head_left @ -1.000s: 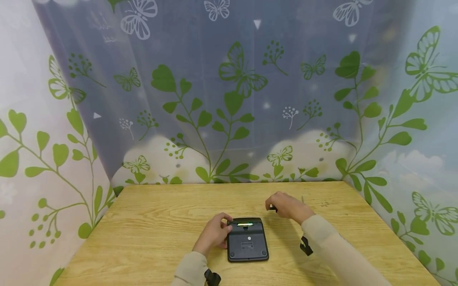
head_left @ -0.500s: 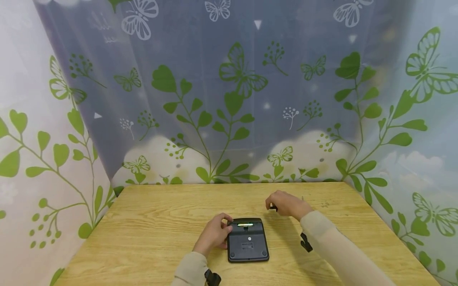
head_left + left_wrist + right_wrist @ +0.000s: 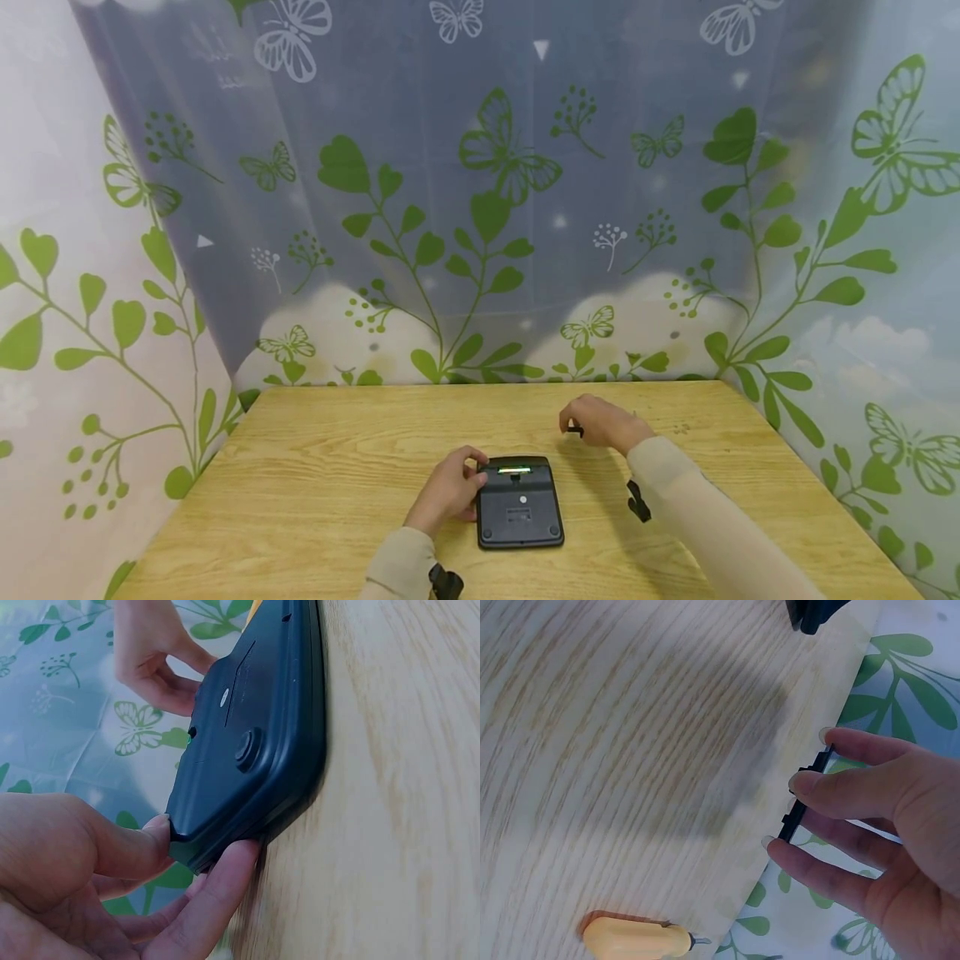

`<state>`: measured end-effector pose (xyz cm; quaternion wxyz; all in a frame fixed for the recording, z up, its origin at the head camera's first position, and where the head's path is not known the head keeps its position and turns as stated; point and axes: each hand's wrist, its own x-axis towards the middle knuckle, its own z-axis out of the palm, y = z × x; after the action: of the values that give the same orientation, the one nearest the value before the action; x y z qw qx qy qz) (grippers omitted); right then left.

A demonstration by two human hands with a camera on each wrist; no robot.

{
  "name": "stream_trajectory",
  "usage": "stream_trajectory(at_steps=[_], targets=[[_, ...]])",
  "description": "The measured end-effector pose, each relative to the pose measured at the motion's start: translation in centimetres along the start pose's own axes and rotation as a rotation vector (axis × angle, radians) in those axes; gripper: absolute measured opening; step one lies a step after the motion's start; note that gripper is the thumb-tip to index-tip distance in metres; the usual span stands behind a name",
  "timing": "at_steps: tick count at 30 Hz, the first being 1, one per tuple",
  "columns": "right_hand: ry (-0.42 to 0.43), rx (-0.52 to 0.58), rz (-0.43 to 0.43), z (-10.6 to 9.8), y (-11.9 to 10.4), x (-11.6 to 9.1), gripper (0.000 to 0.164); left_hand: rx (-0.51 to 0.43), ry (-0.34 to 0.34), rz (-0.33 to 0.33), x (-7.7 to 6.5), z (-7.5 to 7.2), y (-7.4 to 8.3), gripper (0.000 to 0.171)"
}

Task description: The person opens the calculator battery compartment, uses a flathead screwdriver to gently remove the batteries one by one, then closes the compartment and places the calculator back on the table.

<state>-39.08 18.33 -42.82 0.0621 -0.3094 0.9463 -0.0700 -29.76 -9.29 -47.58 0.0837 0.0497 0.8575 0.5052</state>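
A black desktop calculator (image 3: 519,521) lies face down on the table, its battery slot uncovered at the far end. Inside the slot shows a shiny battery (image 3: 514,471). My left hand (image 3: 450,486) grips the far left corner, thumb on the back and a finger against the side in the left wrist view. Off to the right and farther back, my right hand (image 3: 600,423) is raised over the table. Between its thumb and fingertips it pinches a thin black battery cover (image 3: 797,814), small tabs showing along one edge.
A small screwdriver (image 3: 636,937) with a pale yellow handle lies on the wooden table (image 3: 337,467), mostly hidden behind the right arm in the head view. A patterned curtain (image 3: 420,208) hangs along the table's back edge and both sides.
My right hand has lifted and shifted very slightly with the battery cover. The left hand and the calculator stay where they were.
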Motion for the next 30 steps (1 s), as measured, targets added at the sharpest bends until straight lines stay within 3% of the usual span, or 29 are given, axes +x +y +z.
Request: stream_trajectory(at_steps=[17,30], targets=[[0.008,0.033,0.019,1.0,1.5,0.7,0.029,-0.012,-0.003,0.01,0.0,0.0,0.1,0.026],[0.039,0.07,0.064,1.8,1.6,0.6,0.047,-0.018,-0.012,0.008,0.1,-0.1,0.0,0.027]])
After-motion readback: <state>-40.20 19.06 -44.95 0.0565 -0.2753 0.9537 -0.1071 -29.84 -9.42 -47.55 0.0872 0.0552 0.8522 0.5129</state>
